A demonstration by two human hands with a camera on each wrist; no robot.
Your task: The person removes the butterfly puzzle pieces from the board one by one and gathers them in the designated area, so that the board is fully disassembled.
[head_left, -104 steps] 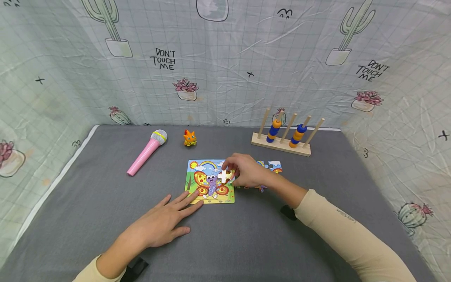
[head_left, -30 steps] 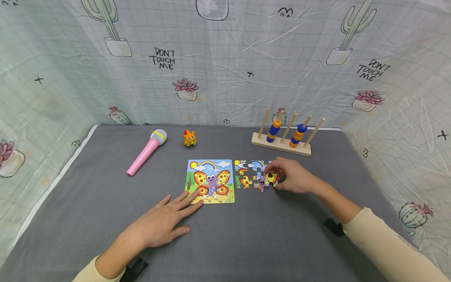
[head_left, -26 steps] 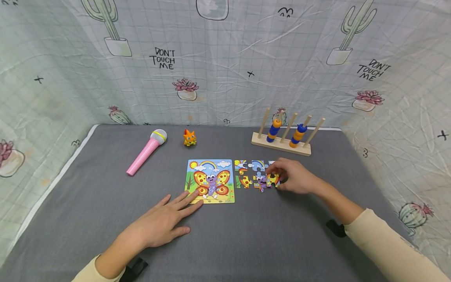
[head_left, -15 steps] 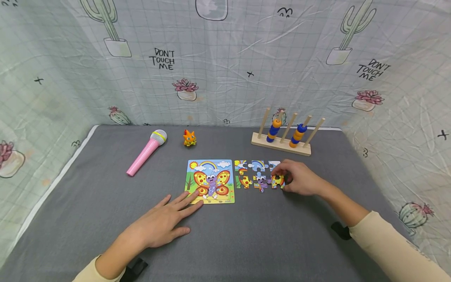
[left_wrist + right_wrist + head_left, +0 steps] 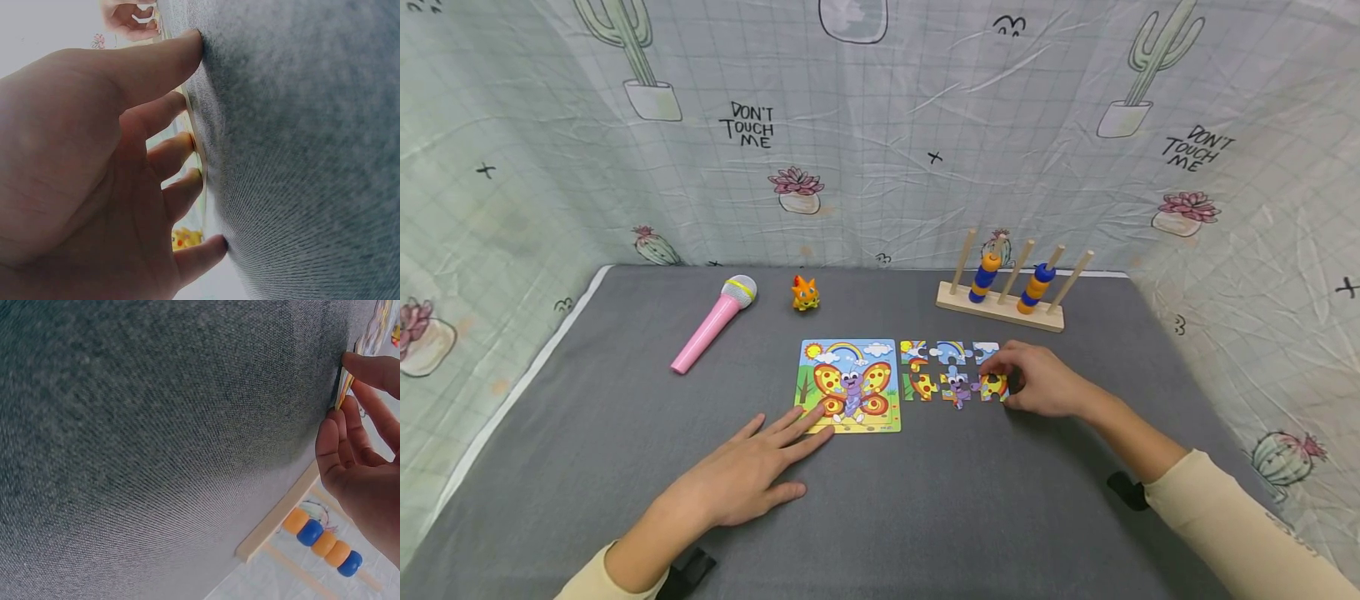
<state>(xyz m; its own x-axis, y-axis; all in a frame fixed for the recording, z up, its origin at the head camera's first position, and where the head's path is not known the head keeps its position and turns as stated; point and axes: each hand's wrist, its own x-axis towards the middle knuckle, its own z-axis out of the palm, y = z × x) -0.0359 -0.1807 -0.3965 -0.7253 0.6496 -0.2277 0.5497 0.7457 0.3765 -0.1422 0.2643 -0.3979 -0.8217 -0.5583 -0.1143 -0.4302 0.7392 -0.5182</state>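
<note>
My left hand [image 5: 748,479] lies spread on the grey table, its fingertips on the lower left corner of a butterfly puzzle board [image 5: 880,421]. In the left wrist view the left hand's fingers [image 5: 172,156] are nearly straight, some at the board's edge. My right hand [image 5: 1037,379] pinches a yellow and red puzzle piece [image 5: 994,386] between thumb and fingers, at the right end of the lower row of pieces. In the right wrist view this piece [image 5: 345,387] stands edge-on at the right hand's fingertips [image 5: 350,359]. Several more puzzle pieces [image 5: 951,352] lie right of the board in two rows.
Behind the pieces stands a wooden peg rack [image 5: 1000,310] with blue and orange beads on two pegs. A pink toy microphone [image 5: 707,333] and a small orange toy figure [image 5: 806,294] lie toward the back. A printed cloth [image 5: 880,208] hangs behind the table.
My right hand was over the board with a piece 3.5 s ago. It has since moved right, and in the last second slid the piece slightly right along the row. My left hand stayed still.
</note>
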